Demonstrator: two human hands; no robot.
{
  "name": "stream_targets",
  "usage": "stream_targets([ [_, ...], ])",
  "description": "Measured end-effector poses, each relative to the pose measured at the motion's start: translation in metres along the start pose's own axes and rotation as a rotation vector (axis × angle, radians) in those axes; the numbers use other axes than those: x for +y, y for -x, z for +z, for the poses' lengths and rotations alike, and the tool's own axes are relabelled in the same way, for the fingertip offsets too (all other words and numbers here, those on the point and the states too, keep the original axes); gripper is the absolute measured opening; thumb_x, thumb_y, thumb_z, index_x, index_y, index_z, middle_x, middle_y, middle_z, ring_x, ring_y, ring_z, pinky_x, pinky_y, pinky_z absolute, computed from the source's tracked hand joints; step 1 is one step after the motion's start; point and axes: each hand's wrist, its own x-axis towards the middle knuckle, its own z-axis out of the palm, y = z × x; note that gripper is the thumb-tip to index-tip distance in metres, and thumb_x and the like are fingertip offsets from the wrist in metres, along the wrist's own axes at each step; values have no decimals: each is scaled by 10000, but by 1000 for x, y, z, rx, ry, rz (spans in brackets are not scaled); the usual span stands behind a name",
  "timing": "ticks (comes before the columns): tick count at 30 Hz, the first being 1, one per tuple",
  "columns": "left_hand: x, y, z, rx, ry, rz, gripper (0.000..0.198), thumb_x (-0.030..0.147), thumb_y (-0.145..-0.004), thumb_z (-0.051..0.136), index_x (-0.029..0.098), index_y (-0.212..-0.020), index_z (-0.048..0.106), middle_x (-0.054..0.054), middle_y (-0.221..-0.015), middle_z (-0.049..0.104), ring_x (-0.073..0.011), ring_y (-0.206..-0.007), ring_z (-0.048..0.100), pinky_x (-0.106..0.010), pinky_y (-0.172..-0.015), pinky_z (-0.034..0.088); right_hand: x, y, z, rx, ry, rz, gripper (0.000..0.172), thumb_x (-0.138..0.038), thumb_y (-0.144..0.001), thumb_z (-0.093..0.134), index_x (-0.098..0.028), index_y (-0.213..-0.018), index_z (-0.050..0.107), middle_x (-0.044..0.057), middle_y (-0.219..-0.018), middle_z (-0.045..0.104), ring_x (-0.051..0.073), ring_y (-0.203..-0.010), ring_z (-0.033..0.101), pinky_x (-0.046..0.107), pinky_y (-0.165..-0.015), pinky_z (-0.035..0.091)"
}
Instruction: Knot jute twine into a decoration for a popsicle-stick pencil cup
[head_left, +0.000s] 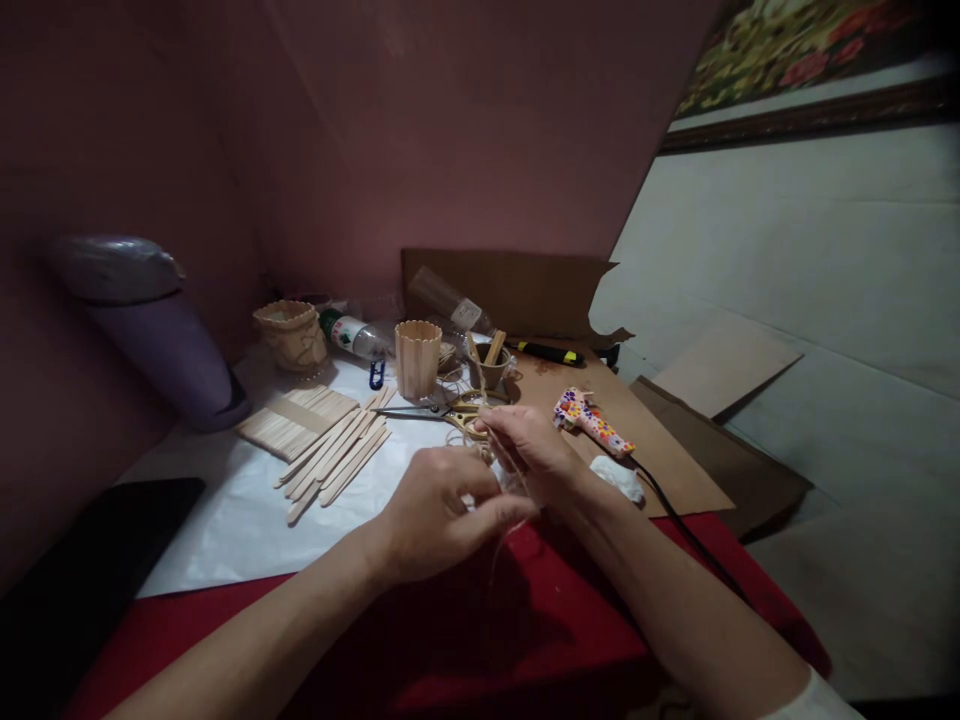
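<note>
Your right hand (536,448) pinches a strand of twine (481,383) between its fingertips, while your left hand (439,510) curls just beside it, its grip partly hidden. Beyond them, gold-handled scissors (439,411) lie open near a stick-sided cup (418,362), with loose wooden sticks (334,462) to your left and a flower-patterned glue gun (594,422) on brown cardboard (675,483) to your right.

Part of the twine (484,453) is hidden by the left hand (442,510), and the handles of the scissors (435,411) are partly covered by the right hand (534,442). The framed painting (810,60) is cropped by the top edge; the label (466,314) on the tilted bottle (441,290) cannot be read.
</note>
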Motion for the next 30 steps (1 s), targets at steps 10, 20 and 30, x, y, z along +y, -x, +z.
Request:
stream_targets([
  [10,-19,-14,-9,141,584,-674,171,282,-759,522,135,-709,593,12,-526,535,-82,-352,428,-206,-334,275,4,6,9,-153,272,-187,196,-277,-688,530,-161,-537,479,-65,-455,384,55,-431,281,222,-432,195],
  [20,-32,-13,-6,211,397,-567,164,268,-675,605,132,-605,665,-6,-541,581,-91,-499,450,-222,-488,331,10,-1,-1,-159,536,-282,168,-218,-729,417,-162,-600,510,-51,-491,371,84,-470,313,222,-472,248],
  [30,-25,-13,-11,217,551,-759,232,343,-632,672,133,-568,599,68,-409,385,-39,-376,264,-207,-391,178,7,3,-6,-168,748,-370,238,-200,-802,390,-167,-582,475,-16,-559,469,100,-545,403,238,-532,277],
])
